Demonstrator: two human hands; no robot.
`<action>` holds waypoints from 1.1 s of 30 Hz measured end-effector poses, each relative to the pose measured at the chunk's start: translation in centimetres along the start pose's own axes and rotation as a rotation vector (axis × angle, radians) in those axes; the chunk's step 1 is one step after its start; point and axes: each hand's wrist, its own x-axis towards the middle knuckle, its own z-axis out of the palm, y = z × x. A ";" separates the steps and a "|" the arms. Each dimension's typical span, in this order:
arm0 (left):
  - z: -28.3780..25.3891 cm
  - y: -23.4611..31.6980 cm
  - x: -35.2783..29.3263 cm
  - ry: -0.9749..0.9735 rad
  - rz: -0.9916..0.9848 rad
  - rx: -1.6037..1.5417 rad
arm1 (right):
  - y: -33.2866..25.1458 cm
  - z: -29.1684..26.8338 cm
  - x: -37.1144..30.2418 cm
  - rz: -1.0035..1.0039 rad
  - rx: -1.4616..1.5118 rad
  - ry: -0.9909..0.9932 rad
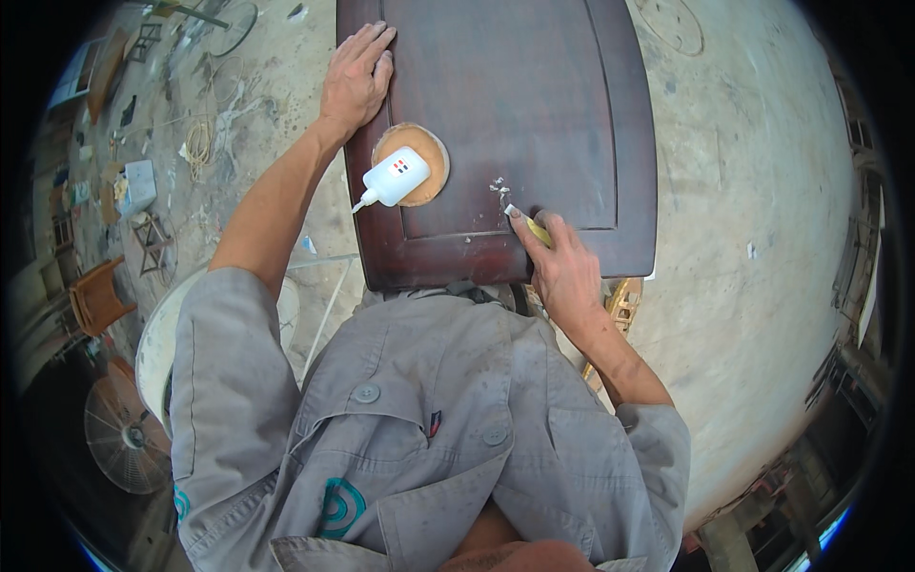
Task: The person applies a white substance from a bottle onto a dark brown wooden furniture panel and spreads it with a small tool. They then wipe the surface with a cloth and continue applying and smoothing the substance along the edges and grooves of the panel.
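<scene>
A dark reddish-brown wooden panel (505, 105), with a grooved inner field, lies in front of me. My left hand (356, 78) rests flat on its far left edge, fingers stretched out and nothing in them. Closed around a yellow-handled blade tool (539, 232), my right hand (566, 267) is low over the panel's near right part. The tool's short pale tip is close to a small patch of whitish flakes (499, 188) on the wood. Between my hands, a white squeeze bottle (396, 177) with a pointed nozzle lies on a round tan disc (437, 157).
A large mesh-guarded fan (132, 435) stands at the lower left. Further left are a brown wooden piece (98, 296), a pale blue bin (139, 186) and a coiled cord (198, 143) on the stained concrete floor (743, 219). A yellowish frame (624, 303) shows beneath the panel's near right corner.
</scene>
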 end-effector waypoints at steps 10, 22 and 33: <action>0.1 0.0 0.1 0.003 0.004 0.002 | -0.1 -0.2 -0.6 0.003 0.003 -0.013; 0.0 0.2 0.0 -0.007 -0.005 -0.005 | -0.2 -0.5 0.5 0.002 -0.002 -0.041; 0.2 -0.1 -0.1 -0.017 -0.015 -0.005 | -0.4 0.2 1.6 0.015 0.013 -0.010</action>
